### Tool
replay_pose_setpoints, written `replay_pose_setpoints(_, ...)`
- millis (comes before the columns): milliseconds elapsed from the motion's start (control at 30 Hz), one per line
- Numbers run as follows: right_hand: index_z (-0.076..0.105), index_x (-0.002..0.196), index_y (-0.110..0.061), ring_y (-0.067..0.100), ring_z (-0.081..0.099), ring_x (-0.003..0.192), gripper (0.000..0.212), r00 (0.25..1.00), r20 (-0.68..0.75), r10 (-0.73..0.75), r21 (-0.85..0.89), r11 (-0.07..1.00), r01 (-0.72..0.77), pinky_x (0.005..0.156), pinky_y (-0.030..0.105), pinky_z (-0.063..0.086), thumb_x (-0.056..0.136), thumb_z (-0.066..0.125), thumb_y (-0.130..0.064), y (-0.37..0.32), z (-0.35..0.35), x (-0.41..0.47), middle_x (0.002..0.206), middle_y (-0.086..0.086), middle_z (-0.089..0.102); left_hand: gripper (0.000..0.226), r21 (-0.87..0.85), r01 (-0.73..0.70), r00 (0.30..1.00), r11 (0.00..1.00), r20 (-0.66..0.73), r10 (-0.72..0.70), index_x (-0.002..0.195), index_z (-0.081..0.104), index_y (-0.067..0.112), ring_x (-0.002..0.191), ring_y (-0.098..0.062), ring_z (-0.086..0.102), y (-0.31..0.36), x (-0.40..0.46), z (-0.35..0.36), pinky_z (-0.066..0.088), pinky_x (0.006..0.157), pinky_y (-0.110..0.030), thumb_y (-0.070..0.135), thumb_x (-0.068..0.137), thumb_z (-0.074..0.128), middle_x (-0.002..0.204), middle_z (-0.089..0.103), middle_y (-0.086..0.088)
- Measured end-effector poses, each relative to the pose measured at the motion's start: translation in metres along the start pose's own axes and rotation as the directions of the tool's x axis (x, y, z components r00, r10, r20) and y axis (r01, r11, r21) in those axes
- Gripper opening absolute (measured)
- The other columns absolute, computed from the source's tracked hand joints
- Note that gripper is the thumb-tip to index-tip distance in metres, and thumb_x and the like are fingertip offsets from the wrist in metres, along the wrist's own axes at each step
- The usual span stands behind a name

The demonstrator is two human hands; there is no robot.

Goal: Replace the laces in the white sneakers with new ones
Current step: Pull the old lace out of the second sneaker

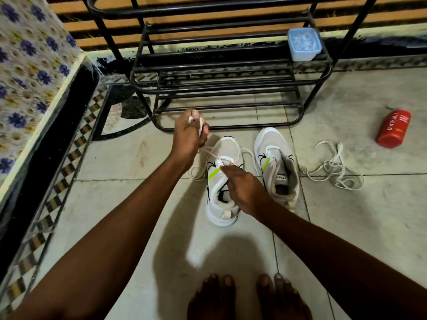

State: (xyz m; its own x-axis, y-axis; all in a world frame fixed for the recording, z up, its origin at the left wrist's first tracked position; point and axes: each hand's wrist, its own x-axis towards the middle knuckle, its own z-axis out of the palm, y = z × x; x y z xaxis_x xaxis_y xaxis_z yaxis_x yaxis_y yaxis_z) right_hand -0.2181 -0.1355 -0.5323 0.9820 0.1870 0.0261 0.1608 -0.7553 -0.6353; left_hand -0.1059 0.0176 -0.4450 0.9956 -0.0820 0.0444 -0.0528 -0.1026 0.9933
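Two white sneakers with lime-green stripes stand side by side on the tiled floor. My left hand (189, 132) is raised above the toe of the left sneaker (221, 211) and grips a white lace (248, 150) that runs down, blurred, to its eyelets. My right hand (242, 188) rests over that sneaker's opening, its fingertips pinching at the lace by the upper eyelets. The right sneaker (278, 162) stands without a lace. A loose tangle of off-white laces (335, 169) lies on the floor to its right.
A black metal shoe rack (226, 86) stands just behind the sneakers, a pale blue lidded box (303, 43) on its shelf. A red bottle (392, 129) lies at the right. A floral-covered ledge (32, 72) borders the left. My bare feet (249, 299) are at the bottom.
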Motion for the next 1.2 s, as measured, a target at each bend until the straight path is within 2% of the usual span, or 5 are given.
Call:
replay_pose_setpoints(167, 0.054, 0.143, -0.01, 0.023, 0.048, 0.139, 0.046, 0.998, -0.056, -0.015, 0.015, 1.0, 0.016, 0.117, 0.029, 0.033, 0.097, 0.051, -0.008, 0.001, 0.002, 0.0, 0.144, 0.011, 0.057, 0.021, 0.786, -0.287, 0.933, 0.548, 0.359, -0.027, 0.112, 0.065, 0.029, 0.101, -0.025, 0.064, -0.037, 0.004, -0.017, 0.052, 0.08, -0.039, 0.024, 0.097, 0.053, 0.107, 0.071, 0.002)
replay_pose_setpoints(467, 0.059, 0.138, -0.006, 0.028, 0.056, 0.131, 0.045, 0.993, -0.107, -0.043, 0.039, 0.998, 0.047, 0.11, 0.04, 0.044, 0.094, 0.051, -0.015, -0.003, -0.001, -0.003, 0.136, 0.016, 0.063, 0.024, 0.855, -0.361, 0.924, 0.373, 0.382, 0.02, 0.094, 0.075, 0.029, 0.101, -0.024, 0.051, -0.062, -0.001, -0.008, 0.045, 0.066, -0.032, 0.008, 0.086, 0.065, 0.094, 0.062, 0.007)
replay_pose_setpoints(867, 0.058, 0.139, -0.006, 0.026, 0.053, 0.135, 0.046, 0.996, -0.079, -0.03, 0.014, 0.999, 0.031, 0.111, 0.044, 0.043, 0.094, 0.053, -0.013, 0.001, 0.002, -0.005, 0.139, 0.015, 0.061, 0.04, 0.546, -0.388, 0.854, 0.743, -0.09, 0.512, 0.078, 0.064, 0.013, 0.09, -0.018, 0.049, -0.001, -0.006, -0.019, 0.036, 0.077, -0.034, -0.01, 0.058, 0.038, 0.088, 0.057, 0.001)
replay_pose_setpoints(1067, 0.055, 0.142, -0.008, 0.024, 0.048, 0.14, 0.046, 0.999, -0.037, -0.016, -0.012, 1.0, 0.016, 0.113, 0.042, 0.04, 0.097, 0.052, -0.015, -0.001, 0.0, 0.0, 0.143, 0.014, 0.058, 0.028, -0.212, 0.041, 0.99, 0.976, -0.125, -0.069, 0.084, 0.049, 0.013, 0.065, -0.018, 0.059, 0.002, -0.008, 0.001, 0.046, 0.05, -0.025, -0.002, 0.104, 0.038, 0.087, 0.066, -0.012)
replay_pose_setpoints(1200, 0.056, 0.141, -0.008, 0.024, 0.049, 0.139, 0.043, 0.998, -0.061, -0.025, -0.016, 1.0, 0.024, 0.113, 0.042, 0.039, 0.099, 0.051, -0.015, -0.001, 0.001, -0.002, 0.142, 0.014, 0.059, 0.018, 0.323, 0.01, 0.997, 0.946, 0.07, -0.034, 0.086, 0.056, 0.011, 0.066, -0.01, 0.065, -0.024, -0.004, -0.008, 0.05, 0.063, -0.031, 0.0, 0.095, 0.044, 0.087, 0.075, -0.011)
